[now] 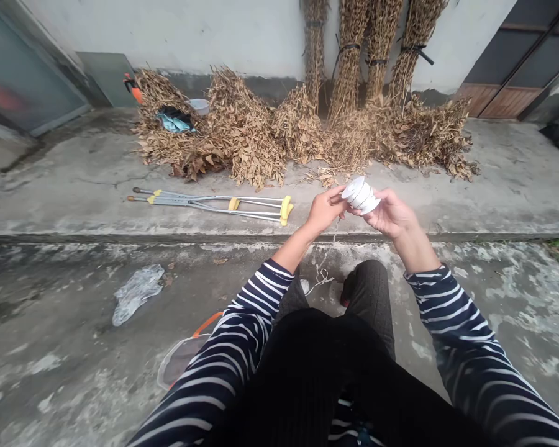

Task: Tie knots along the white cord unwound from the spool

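Observation:
A white spool [360, 195] wound with pale cord is held up in front of me, tilted, above the step's edge. My left hand [325, 210] is closed at the spool's left side, its fingertips against the flange. From the right, my right hand [391, 214] grips the spool's lower right part, with the thumb near the right-hand flange. Some fingertips are hidden behind the spool. Below my hands, a loose tangle of white cord [323, 277] lies on the ground between my feet.
A pair of crutches [209, 203] lies on the concrete step [74, 205]. Behind are heaps of dried plants [251, 136] and upright tied bundles [349, 62] against the wall. A crumpled plastic bag [137, 293] and a mesh basket [181, 360] with an orange handle are at my left.

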Available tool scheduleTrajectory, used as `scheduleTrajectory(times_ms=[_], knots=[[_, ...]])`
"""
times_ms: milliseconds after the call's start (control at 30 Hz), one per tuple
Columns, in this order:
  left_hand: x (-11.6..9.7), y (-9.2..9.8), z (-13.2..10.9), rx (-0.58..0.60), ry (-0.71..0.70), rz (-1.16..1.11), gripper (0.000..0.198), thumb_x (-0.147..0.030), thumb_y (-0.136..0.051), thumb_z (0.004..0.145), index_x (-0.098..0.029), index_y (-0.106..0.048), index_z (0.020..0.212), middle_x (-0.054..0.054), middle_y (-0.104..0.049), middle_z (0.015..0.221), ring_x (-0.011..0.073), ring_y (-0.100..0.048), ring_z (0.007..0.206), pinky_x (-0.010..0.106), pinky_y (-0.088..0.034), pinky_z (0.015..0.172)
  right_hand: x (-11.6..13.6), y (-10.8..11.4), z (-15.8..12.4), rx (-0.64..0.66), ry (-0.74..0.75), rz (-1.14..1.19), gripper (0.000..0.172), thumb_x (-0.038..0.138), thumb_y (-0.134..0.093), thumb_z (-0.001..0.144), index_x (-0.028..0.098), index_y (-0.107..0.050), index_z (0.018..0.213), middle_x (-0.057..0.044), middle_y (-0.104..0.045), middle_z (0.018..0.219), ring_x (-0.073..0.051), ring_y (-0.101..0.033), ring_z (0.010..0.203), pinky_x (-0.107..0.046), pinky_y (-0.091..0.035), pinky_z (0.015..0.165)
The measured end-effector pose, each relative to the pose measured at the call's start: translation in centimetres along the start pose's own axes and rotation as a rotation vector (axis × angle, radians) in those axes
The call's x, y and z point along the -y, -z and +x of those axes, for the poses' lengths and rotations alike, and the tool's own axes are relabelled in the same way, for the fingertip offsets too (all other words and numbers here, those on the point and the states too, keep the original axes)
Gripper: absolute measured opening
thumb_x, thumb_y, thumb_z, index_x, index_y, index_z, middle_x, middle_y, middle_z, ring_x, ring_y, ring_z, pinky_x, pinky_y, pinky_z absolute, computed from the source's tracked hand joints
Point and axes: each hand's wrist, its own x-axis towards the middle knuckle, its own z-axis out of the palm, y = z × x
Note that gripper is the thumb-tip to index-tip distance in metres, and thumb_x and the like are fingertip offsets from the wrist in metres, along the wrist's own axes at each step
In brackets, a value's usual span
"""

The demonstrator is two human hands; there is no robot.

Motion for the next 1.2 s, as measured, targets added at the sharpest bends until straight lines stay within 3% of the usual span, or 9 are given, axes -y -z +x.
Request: scheduleTrajectory(times_ms=[133, 233, 433, 667, 967, 1200], knots=[[-0.3, 0.1, -0.1, 0.006, -0.063, 0.029, 0.032, -0.026, -0.081, 0.08, -0.012, -0.081, 0.108, 0.0, -0.069, 0.065, 0.0091, -0.061, 0.056, 0.018, -0.048, 0.052, 0.2, 0.0, -0.5, 0.035, -0.026, -0.104, 0.046, 0.022, -0.059, 0.074, 0.017, -0.054, 0.12, -0.008, -0.073, 0.094, -0.015, -0.068, 0.068, -0.016, -0.054, 0.044], [-0.5, 0.4, -0.7, 0.024, -0.095, 0.021, 0.028, -0.032, -0.078, 0.083, -0.012, -0.083, 0.102, -0.001, -0.064, 0.057, 0.0086, -0.059, 0.052, 0.019, -0.048, 0.052, 0.0, 0.2, -0.8, 0.024, -0.041, -0.158, 0.046, 0.024, -0.06, 0.074, 0.018, -0.055, 0.119, -0.007, -0.072, 0.092, -0.015, -0.069, 0.068, -0.017, -0.052, 0.044], [-1.1, 0.4, -0.7, -0.064, -0.074, 0.043, 0.027, -0.037, -0.08, 0.081, -0.015, -0.084, 0.095, 0.002, -0.074, 0.071, 0.0087, -0.056, 0.05, 0.021, -0.046, 0.051, -0.6, 0.2, -0.9, 0.005, -0.02, -0.207, 0.049, 0.026, -0.061, 0.073, 0.018, -0.061, 0.121, -0.007, -0.072, 0.092, -0.016, -0.067, 0.069, -0.021, -0.054, 0.048], [-0.8, -0.1, 0.2, -0.153, 0.029, -0.13, 0.026, -0.026, -0.088, 0.066, -0.013, -0.082, 0.088, 0.007, -0.081, 0.093, 0.0179, -0.072, 0.084, 0.025, -0.054, 0.077, -1.1, -1.0, -1.1, -0.055, 0.013, -0.244, 0.053, 0.022, -0.069, 0.068, 0.018, -0.068, 0.12, -0.004, -0.071, 0.087, -0.015, -0.068, 0.061, -0.022, -0.053, 0.044], [0.7, -0.4, -0.6, -0.152, 0.143, -0.093, 0.016, -0.023, -0.076, 0.076, -0.012, -0.077, 0.087, 0.003, -0.075, 0.076, 0.0112, -0.063, 0.06, 0.021, -0.049, 0.056, -1.1, -2.0, -1.3, -0.159, 0.134, -0.3, 0.043, 0.02, -0.071, 0.067, 0.02, -0.074, 0.11, -0.003, -0.071, 0.089, -0.014, -0.066, 0.066, -0.024, -0.058, 0.049], [3.0, -0.4, -2.2, -0.177, 0.265, -0.102, 0.009, -0.02, -0.072, 0.078, -0.011, -0.07, 0.079, 0.005, -0.072, 0.075, 0.0123, -0.068, 0.065, 0.017, -0.048, 0.05, -2.5, -0.7, -0.5, -0.283, 0.184, -0.22, 0.045, 0.021, -0.071, 0.065, 0.022, -0.071, 0.109, -0.002, -0.072, 0.089, -0.015, -0.066, 0.071, -0.028, -0.06, 0.056]])
